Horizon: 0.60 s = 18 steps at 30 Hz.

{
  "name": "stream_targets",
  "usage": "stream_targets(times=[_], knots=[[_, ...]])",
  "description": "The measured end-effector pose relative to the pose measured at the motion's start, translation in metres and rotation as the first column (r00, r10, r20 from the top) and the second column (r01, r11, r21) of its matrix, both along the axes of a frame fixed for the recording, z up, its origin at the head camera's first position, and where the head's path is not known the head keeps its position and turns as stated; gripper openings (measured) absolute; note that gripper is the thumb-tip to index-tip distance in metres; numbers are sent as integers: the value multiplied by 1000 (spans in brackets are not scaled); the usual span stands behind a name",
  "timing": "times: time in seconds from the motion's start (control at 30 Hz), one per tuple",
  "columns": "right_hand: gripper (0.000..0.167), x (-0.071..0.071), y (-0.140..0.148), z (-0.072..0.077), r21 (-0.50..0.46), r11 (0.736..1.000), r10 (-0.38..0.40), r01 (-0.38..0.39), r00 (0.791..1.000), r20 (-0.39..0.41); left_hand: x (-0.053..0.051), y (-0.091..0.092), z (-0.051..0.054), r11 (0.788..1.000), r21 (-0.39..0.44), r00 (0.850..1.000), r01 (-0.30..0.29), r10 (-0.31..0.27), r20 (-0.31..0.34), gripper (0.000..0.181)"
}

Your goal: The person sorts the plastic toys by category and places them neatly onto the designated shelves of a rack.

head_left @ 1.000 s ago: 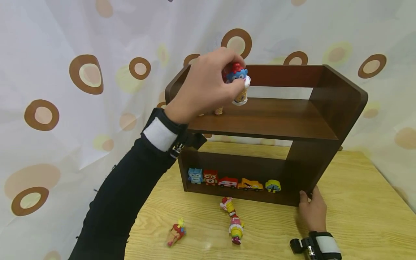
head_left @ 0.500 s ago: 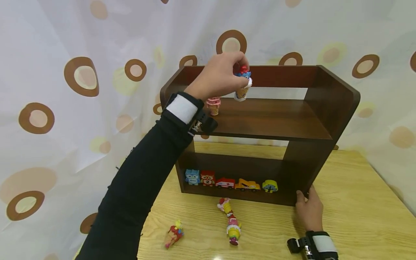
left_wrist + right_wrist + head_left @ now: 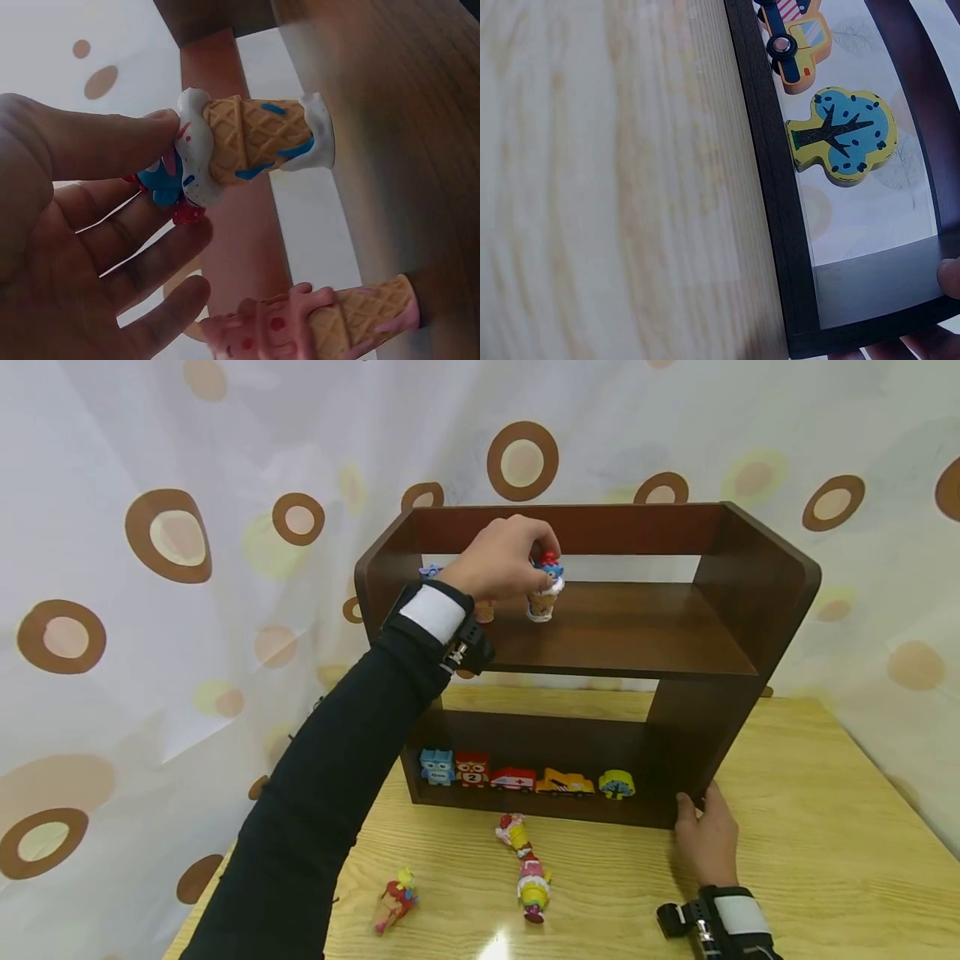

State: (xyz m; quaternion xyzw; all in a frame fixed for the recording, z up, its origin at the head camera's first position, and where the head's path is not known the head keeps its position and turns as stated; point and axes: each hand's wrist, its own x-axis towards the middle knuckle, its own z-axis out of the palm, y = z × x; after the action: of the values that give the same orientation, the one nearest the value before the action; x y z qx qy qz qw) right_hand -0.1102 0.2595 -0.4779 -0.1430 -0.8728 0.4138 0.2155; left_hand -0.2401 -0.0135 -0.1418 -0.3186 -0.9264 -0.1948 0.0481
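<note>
Head view forward and down, wrist views close-up, shelf in all.

We see the left hand pinching a blue-headed cone figure.
The thumb presses its speckled white collar; we cannot tell whether its base meets the brown shelf. Near it, apart, we find a pink cone figure.
</note>
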Motion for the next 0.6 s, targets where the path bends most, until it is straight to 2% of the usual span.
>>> stream_targets(times=[0.1,0.3,0.4,0.6], knots=[[40,1,-2,0,-1,1000,0,0,1000,-3,-1,0,-2,1000,-20,1000,-9,9,5,37],[39,0,-5,1,8,1000,5,-5,999,-37,0,-3,0,991,-81,993,-105,101,-56,35],[38,0,-7,2,6,1000,4,-3,999,-49,-1,-4,2,985,-108,989,-134,126,-75,35],[38,3,-8,2,0,1000,6,-6,1000,-24,-2,-8,1,980,-136,989,-146,141,-49,37]])
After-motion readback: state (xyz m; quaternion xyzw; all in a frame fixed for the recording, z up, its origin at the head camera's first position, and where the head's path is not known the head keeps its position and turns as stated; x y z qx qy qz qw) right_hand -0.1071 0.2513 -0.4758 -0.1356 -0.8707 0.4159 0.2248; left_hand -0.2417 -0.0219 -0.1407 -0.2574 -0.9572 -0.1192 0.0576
